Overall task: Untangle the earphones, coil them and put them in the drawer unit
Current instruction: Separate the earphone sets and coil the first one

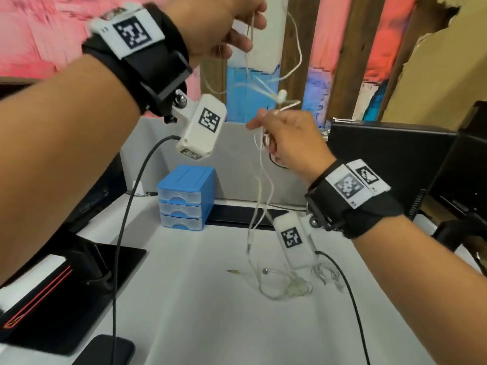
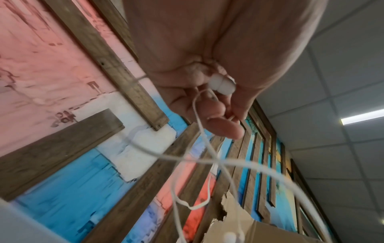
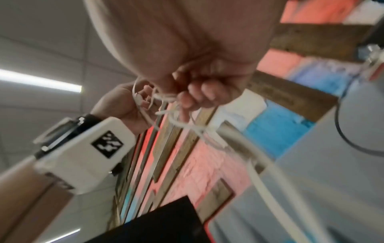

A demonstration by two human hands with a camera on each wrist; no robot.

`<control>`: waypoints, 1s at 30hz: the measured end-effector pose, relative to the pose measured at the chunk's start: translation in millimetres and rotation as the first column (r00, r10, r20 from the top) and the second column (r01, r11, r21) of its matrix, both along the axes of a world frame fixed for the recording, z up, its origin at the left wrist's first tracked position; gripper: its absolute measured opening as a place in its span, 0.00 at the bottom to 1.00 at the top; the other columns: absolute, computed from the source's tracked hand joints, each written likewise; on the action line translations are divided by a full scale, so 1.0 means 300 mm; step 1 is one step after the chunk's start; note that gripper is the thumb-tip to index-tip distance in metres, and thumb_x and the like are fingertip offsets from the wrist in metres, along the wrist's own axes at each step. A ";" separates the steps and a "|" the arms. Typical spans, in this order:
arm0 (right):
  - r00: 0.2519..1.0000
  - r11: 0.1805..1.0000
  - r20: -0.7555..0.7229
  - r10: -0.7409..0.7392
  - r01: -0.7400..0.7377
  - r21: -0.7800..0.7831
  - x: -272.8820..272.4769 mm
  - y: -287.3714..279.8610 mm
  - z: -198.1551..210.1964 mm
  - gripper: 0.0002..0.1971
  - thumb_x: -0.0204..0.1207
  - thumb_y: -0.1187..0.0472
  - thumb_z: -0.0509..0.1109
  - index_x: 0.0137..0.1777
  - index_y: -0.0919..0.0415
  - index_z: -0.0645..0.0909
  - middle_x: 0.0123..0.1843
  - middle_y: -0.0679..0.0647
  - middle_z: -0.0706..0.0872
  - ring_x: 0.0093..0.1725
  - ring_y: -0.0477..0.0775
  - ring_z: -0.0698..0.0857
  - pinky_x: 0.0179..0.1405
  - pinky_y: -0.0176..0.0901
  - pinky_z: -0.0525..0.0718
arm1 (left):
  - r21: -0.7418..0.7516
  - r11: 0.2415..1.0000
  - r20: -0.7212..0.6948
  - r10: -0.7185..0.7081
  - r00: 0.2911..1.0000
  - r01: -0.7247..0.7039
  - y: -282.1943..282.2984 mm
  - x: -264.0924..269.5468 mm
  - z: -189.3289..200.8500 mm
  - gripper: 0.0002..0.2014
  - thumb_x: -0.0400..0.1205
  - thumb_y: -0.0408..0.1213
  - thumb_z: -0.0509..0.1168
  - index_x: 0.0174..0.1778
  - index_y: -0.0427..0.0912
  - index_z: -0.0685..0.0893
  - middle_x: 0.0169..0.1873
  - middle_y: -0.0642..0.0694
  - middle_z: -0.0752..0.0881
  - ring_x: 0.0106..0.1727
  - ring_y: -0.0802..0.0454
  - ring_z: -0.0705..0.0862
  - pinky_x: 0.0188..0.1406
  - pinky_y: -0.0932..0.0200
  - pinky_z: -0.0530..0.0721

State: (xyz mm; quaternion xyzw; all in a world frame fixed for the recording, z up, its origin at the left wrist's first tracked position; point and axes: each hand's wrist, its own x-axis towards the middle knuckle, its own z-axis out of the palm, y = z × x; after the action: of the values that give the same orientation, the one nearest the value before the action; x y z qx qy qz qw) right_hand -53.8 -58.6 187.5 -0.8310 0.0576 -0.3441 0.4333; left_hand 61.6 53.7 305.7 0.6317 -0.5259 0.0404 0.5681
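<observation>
The head camera looks forward and down over the desk (image 1: 210, 312) from above, while each wrist camera, very close under its palm, faces up from the desk toward the ceiling (image 2: 343, 65), all sharing the white earphones (image 1: 282, 96).

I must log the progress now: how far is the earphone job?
Done: nothing finished. In hand: left hand pinches an earbud up high, right hand grips the white cord, which hangs in loops. Left: finish untangling, coil, open the drawer unit, all drawers closed. More earphones lie on the table.
</observation>
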 end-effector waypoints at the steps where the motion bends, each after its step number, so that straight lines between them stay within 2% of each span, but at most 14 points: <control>1: 0.996 0.996 -0.086 -0.019 0.012 -0.085 -0.005 -0.001 -0.011 0.17 0.86 0.54 0.62 0.47 0.61 0.90 0.23 0.45 0.77 0.17 0.37 0.73 0.21 0.26 0.70 | -0.002 1.000 -0.020 -0.001 1.000 0.001 -0.002 0.008 -0.017 0.07 0.85 0.47 0.61 0.47 0.50 0.82 0.42 0.55 0.88 0.29 0.62 0.82 0.25 0.68 0.74; 3: 0.942 0.954 -0.332 -0.050 -0.053 -0.294 -0.024 0.006 -0.031 0.16 0.85 0.53 0.64 0.45 0.59 0.90 0.25 0.47 0.81 0.18 0.37 0.75 0.25 0.31 0.74 | 0.003 1.000 -0.065 -0.002 0.998 0.002 -0.010 0.027 -0.051 0.08 0.85 0.47 0.64 0.43 0.49 0.83 0.41 0.52 0.89 0.27 0.59 0.82 0.22 0.66 0.73; 4: 0.950 0.949 -0.304 -0.076 -0.024 -0.315 -0.024 -0.004 -0.023 0.15 0.84 0.53 0.66 0.42 0.58 0.89 0.26 0.48 0.82 0.19 0.37 0.76 0.27 0.34 0.76 | 0.016 1.000 -0.084 -0.001 0.996 0.003 -0.012 0.032 -0.067 0.08 0.85 0.46 0.65 0.42 0.48 0.83 0.41 0.51 0.90 0.26 0.59 0.82 0.21 0.66 0.73; 6: 0.995 0.991 -0.001 -0.098 0.097 -0.087 -0.031 -0.030 0.017 0.12 0.84 0.58 0.67 0.40 0.56 0.88 0.30 0.51 0.87 0.24 0.40 0.81 0.26 0.37 0.79 | 0.049 0.999 -0.127 0.001 0.992 0.005 -0.016 0.041 -0.096 0.08 0.84 0.45 0.67 0.42 0.47 0.84 0.41 0.50 0.90 0.24 0.58 0.81 0.19 0.65 0.72; 7: 0.990 0.996 0.106 -0.089 0.088 0.017 -0.038 -0.037 0.037 0.11 0.84 0.60 0.67 0.41 0.57 0.88 0.32 0.53 0.88 0.26 0.42 0.83 0.26 0.37 0.82 | 0.065 0.998 -0.138 0.002 0.990 0.007 -0.019 0.045 -0.110 0.07 0.84 0.44 0.67 0.43 0.46 0.84 0.40 0.50 0.90 0.24 0.58 0.80 0.18 0.66 0.72; 8: 0.993 0.997 0.101 -0.060 0.055 0.055 -0.044 -0.040 0.049 0.10 0.83 0.61 0.68 0.43 0.59 0.88 0.34 0.55 0.90 0.29 0.44 0.86 0.27 0.38 0.84 | 0.081 0.997 -0.140 0.006 0.990 0.006 -0.022 0.048 -0.124 0.07 0.83 0.44 0.68 0.43 0.46 0.85 0.40 0.50 0.91 0.23 0.58 0.80 0.18 0.66 0.72; 11: 0.987 1.000 -0.158 0.003 -0.006 -0.019 -0.051 -0.029 0.039 0.10 0.81 0.60 0.70 0.45 0.66 0.89 0.39 0.56 0.93 0.34 0.48 0.90 0.31 0.42 0.88 | 0.144 0.990 -0.144 0.021 0.989 0.000 -0.033 0.058 -0.150 0.07 0.83 0.44 0.69 0.42 0.46 0.86 0.39 0.51 0.91 0.20 0.58 0.77 0.15 0.68 0.68; 13: 0.996 0.993 -0.085 0.014 -0.003 0.122 -0.062 -0.037 0.058 0.09 0.82 0.61 0.69 0.47 0.66 0.88 0.39 0.55 0.94 0.37 0.47 0.91 0.32 0.39 0.86 | 0.219 0.975 -0.153 0.006 0.988 0.028 -0.032 0.060 -0.166 0.08 0.82 0.46 0.69 0.45 0.46 0.87 0.34 0.54 0.91 0.18 0.59 0.74 0.14 0.69 0.67; 16: 0.992 0.931 0.047 0.118 -0.127 0.341 -0.084 -0.036 0.095 0.10 0.84 0.64 0.64 0.44 0.60 0.86 0.43 0.59 0.93 0.42 0.57 0.91 0.40 0.44 0.86 | 0.353 0.926 -0.141 -0.086 0.986 0.132 -0.020 0.052 -0.204 0.17 0.76 0.54 0.71 0.54 0.49 0.87 0.31 0.57 0.88 0.18 0.60 0.72 0.15 0.68 0.67; 19: 0.985 0.905 0.106 0.138 -0.169 0.391 -0.094 -0.020 0.100 0.09 0.83 0.67 0.62 0.43 0.62 0.81 0.39 0.60 0.91 0.30 0.56 0.88 0.35 0.45 0.87 | 0.443 0.851 -0.210 -0.209 0.955 0.283 -0.015 0.046 -0.245 0.26 0.64 0.56 0.81 0.57 0.54 0.86 0.40 0.45 0.86 0.19 0.59 0.71 0.15 0.68 0.68; 22: 0.986 0.904 0.126 0.108 -0.150 0.401 -0.104 -0.022 0.097 0.06 0.84 0.67 0.60 0.51 0.65 0.79 0.45 0.62 0.92 0.21 0.50 0.82 0.22 0.39 0.81 | 0.511 0.785 -0.209 -0.283 0.936 0.351 -0.033 0.037 -0.283 0.26 0.70 0.50 0.78 0.64 0.51 0.84 0.53 0.44 0.91 0.18 0.58 0.69 0.17 0.68 0.67; 26: 0.992 0.938 0.093 0.081 -0.107 0.330 -0.112 -0.052 0.075 0.10 0.86 0.59 0.60 0.49 0.62 0.81 0.51 0.61 0.92 0.17 0.47 0.67 0.17 0.35 0.63 | 0.539 0.801 -0.123 -0.229 0.966 0.259 -0.064 0.008 -0.313 0.08 0.82 0.39 0.69 0.54 0.43 0.89 0.40 0.47 0.92 0.16 0.57 0.70 0.17 0.67 0.67; 28: 0.996 0.938 0.067 0.057 -0.076 0.337 -0.122 -0.067 0.066 0.11 0.86 0.57 0.61 0.48 0.62 0.81 0.47 0.61 0.92 0.17 0.47 0.63 0.15 0.34 0.59 | 0.537 0.815 -0.125 -0.180 0.976 0.219 -0.068 0.014 -0.314 0.08 0.83 0.39 0.68 0.52 0.41 0.90 0.38 0.47 0.91 0.17 0.57 0.73 0.17 0.66 0.69; 30: 1.000 0.941 0.022 0.017 -0.024 0.338 -0.136 -0.081 0.057 0.11 0.85 0.59 0.63 0.48 0.64 0.83 0.45 0.62 0.92 0.16 0.47 0.62 0.14 0.33 0.58 | 0.553 0.822 -0.071 -0.112 0.991 0.132 -0.065 0.025 -0.305 0.09 0.85 0.40 0.66 0.52 0.44 0.90 0.43 0.48 0.93 0.20 0.57 0.78 0.19 0.65 0.74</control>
State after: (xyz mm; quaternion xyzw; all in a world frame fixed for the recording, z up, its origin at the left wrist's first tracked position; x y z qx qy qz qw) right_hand -94.4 -83.0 204.6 -0.7415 0.1030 -0.3324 0.5737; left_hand 69.1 34.2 214.1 0.7353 -0.5441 -0.1620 0.3701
